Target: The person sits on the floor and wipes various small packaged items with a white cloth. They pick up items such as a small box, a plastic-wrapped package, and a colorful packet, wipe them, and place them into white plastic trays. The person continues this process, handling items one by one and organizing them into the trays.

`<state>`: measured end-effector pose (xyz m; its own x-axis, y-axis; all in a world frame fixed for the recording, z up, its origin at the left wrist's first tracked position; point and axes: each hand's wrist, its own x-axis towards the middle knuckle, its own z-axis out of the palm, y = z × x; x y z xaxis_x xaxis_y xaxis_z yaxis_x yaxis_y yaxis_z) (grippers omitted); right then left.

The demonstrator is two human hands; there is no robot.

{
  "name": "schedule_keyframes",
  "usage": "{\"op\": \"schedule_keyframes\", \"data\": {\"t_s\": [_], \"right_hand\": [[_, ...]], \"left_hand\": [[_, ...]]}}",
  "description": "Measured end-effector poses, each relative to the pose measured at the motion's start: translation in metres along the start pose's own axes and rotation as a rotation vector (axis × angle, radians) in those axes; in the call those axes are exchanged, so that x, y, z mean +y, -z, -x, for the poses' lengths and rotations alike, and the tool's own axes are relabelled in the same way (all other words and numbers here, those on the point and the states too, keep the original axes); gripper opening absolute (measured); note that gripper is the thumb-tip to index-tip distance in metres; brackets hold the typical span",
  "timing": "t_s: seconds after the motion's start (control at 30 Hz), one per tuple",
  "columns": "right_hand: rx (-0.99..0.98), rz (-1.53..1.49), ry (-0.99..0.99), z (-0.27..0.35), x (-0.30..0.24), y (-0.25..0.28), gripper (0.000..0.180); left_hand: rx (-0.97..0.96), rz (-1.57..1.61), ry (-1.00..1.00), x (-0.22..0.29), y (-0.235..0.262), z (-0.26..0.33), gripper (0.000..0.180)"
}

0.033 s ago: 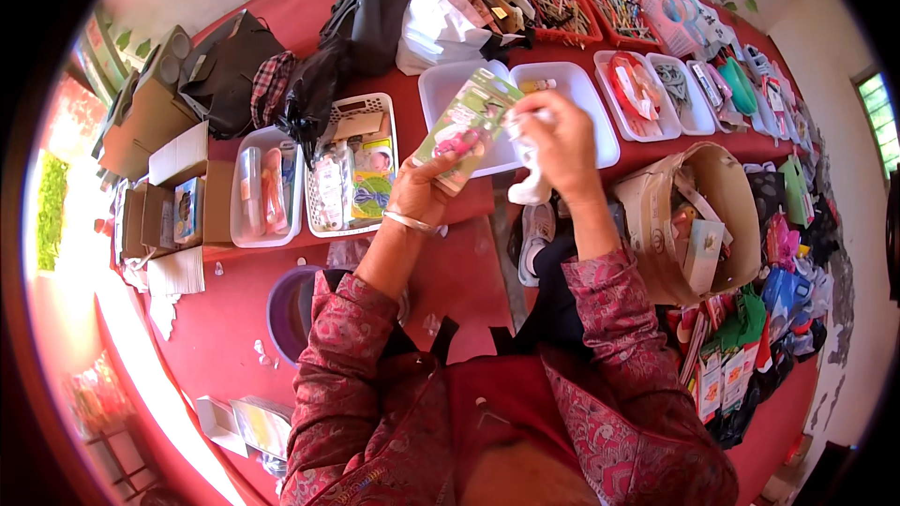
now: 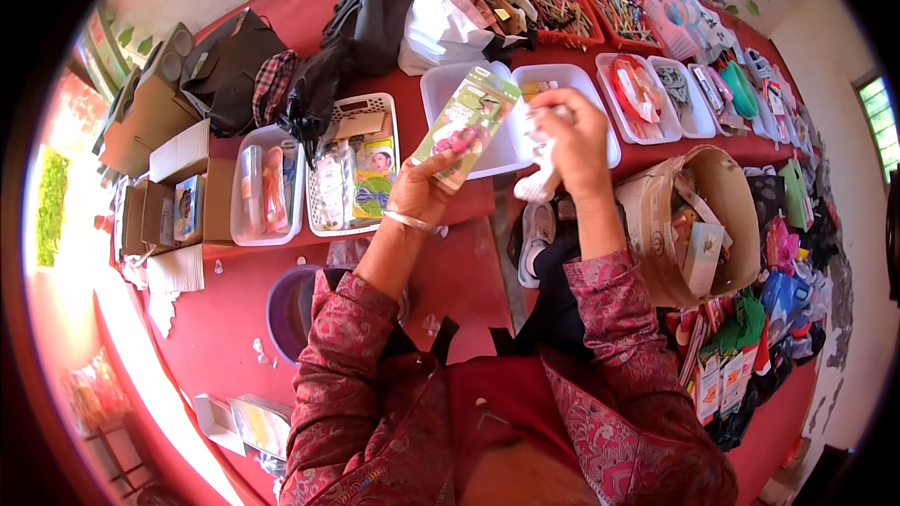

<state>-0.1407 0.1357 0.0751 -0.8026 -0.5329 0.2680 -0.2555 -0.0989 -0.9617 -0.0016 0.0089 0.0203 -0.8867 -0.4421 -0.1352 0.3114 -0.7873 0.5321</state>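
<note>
My left hand (image 2: 422, 189) grips the lower end of a flat green blister pack (image 2: 480, 114), which has a pink item showing on its front. The pack is tilted, its top leaning away to the right. To the right of it, my right hand (image 2: 581, 139) is closed on a crumpled white cloth (image 2: 537, 184) that hangs below the fingers. Cloth and pack are apart. Beyond my hands, on the red-covered table, are two white plastic trays (image 2: 445, 84); a small yellow-labelled item (image 2: 538, 87) lies in the right one.
A white basket of packets (image 2: 323, 215) and a clear bin (image 2: 246, 225) stand to the left, beside open cardboard boxes (image 2: 217, 201). At right is a big carton (image 2: 647, 215) with mixed goods. Black bags (image 2: 370, 23) and red trays of pens (image 2: 562, 19) line the back.
My right hand has shifted slightly to the right with the white cloth, which now hangs a little farther from the pack. My left hand and the blister pack have barely moved.
</note>
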Motion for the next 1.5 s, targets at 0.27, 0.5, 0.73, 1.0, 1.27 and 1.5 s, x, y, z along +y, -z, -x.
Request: {"op": "schedule_keyframes", "data": {"t_s": [0.27, 0.5, 0.73, 1.0, 1.27, 1.5], "right_hand": [[-0.014, 0.425, 0.525, 0.013, 0.007, -0.032, 0.012], [-0.249, 0.082, 0.055, 0.029, -0.009, -0.031, 0.008], [-0.185, 0.600, 0.510, 0.021, -0.001, -0.067, 0.015], [0.071, -0.307, 0.002, -0.004, -0.013, -0.026, 0.008], [-0.208, -0.273, -0.296, 0.001, 0.007, -0.026, 0.024], [-0.328, -0.152, -0.294, -0.004, 0.009, -0.015, 0.015]], "left_hand": [[-0.026, 0.112, -0.020, -0.009, 0.003, -0.003, 0.038], [0.014, -0.087, -0.125, 0.002, 0.003, 0.000, 0.029], [0.064, -0.664, -0.350, -0.019, 0.008, 0.001, 0.023], [-0.024, -0.059, -0.168, -0.005, 0.003, 0.003, 0.034], [-0.019, 0.131, -0.059, -0.013, 0.003, -0.003, 0.044], [-0.309, 0.164, 0.113, 0.003, -0.001, 0.011, 0.043]]}}
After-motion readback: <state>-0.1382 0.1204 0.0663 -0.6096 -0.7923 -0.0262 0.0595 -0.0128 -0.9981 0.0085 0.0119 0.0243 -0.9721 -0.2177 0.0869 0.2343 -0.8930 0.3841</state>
